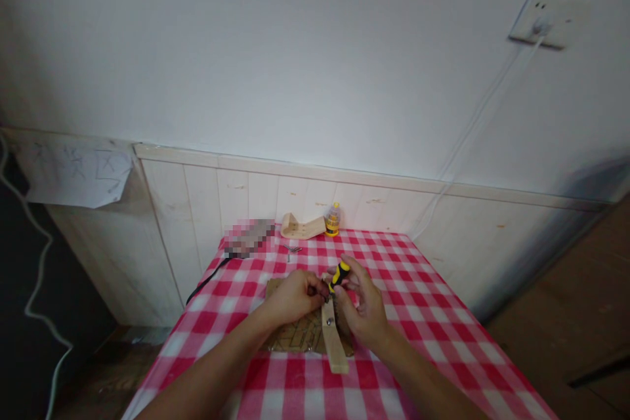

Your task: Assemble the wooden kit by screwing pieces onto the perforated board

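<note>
My right hand (363,305) grips a yellow-and-black screwdriver (339,273), held tilted with its lower end pointing down at a narrow wooden piece (333,341). The fingers of my left hand (298,295) are pinched together at the far end of that piece, close to the screwdriver's lower end. Whatever lies between those fingertips is too small to make out. A shiny metal fastener (329,321) sits in the middle of the wooden piece. Beneath it lies a brown patterned mat (295,338), partly hidden by my hands.
Towards the wall stand a curved wooden part (302,230) and a yellow-capped bottle (333,220). Several loose screws (293,249) lie before them. A blurred-out item (251,237) with a black strap is at the back left. A red-and-white checked cloth (423,341) covers the table.
</note>
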Action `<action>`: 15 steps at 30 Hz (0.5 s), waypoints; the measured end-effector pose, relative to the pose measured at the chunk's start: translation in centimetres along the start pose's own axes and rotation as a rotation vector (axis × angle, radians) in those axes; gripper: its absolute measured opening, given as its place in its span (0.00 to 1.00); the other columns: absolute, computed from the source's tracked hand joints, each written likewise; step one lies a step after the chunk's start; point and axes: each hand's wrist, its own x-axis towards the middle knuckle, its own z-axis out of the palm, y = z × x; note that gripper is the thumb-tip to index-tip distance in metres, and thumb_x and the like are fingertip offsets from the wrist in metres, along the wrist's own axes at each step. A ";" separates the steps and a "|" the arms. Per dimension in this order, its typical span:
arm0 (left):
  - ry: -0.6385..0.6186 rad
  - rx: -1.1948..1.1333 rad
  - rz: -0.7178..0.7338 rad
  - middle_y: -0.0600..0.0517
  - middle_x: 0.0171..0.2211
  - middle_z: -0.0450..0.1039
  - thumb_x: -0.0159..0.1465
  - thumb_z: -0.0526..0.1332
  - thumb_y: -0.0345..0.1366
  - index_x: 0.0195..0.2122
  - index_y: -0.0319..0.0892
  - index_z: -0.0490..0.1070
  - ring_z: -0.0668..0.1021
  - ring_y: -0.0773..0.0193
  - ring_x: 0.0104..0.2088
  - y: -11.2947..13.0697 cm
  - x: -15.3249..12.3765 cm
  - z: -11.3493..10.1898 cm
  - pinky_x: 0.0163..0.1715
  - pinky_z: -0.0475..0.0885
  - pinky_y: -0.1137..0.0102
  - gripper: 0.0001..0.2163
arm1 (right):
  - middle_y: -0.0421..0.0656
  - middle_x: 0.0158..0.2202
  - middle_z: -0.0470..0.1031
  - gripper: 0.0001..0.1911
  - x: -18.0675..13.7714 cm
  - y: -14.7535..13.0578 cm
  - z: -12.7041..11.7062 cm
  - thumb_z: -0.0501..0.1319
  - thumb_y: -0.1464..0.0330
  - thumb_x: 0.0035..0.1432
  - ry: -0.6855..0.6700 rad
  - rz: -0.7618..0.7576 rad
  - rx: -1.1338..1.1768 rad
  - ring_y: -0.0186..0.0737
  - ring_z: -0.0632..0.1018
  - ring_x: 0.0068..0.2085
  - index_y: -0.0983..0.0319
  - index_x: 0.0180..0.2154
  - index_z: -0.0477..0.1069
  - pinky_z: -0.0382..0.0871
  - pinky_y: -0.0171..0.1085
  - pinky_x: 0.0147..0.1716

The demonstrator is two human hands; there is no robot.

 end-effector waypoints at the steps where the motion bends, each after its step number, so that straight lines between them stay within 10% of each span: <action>1: 0.003 0.004 0.003 0.49 0.33 0.84 0.55 0.62 0.29 0.34 0.39 0.81 0.81 0.61 0.32 0.0 0.0 0.0 0.33 0.72 0.71 0.09 | 0.47 0.49 0.82 0.27 0.0 0.1 0.1 0.60 0.73 0.65 0.010 0.006 0.006 0.46 0.85 0.46 0.55 0.63 0.63 0.81 0.45 0.46; 15: 0.009 0.047 0.014 0.51 0.30 0.82 0.55 0.61 0.29 0.30 0.39 0.81 0.79 0.62 0.31 0.9 -0.2 -0.2 0.31 0.69 0.72 0.08 | 0.41 0.41 0.84 0.25 0.5 0.3 0.5 0.66 0.72 0.58 0.114 0.001 -0.059 0.40 0.84 0.34 0.53 0.57 0.72 0.82 0.38 0.35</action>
